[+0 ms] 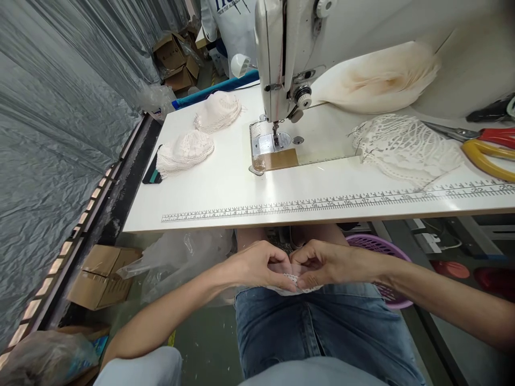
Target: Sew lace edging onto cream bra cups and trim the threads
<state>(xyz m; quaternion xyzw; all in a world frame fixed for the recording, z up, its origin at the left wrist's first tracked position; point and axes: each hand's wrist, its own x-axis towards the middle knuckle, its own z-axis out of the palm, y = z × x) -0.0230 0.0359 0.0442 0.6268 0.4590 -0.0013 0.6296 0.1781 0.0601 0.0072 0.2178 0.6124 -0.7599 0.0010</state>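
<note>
Over my lap, in front of the table's edge, my left hand (263, 265) and my right hand (319, 264) meet with thumbs and fingers pinched. Between them is a small piece of white lace fabric (293, 277), gripped from both sides; much of it is hidden by the fingers. Beyond them stands a white sewing machine (273, 64), its needle and presser foot (276, 134) above the metal plate. Two white lace cups (185, 151) lie on the table left of the machine. More white lace pieces (406, 147) are spread to the right.
Scissors with red and yellow handles (488, 153) lie at the table's right. A printed ruler strip (322, 203) runs along the front edge. Pale sheer fabric (378, 78) is behind the machine arm. Below are a purple basket (380, 244) and a cardboard box (104, 276). Another person (231, 24) is behind.
</note>
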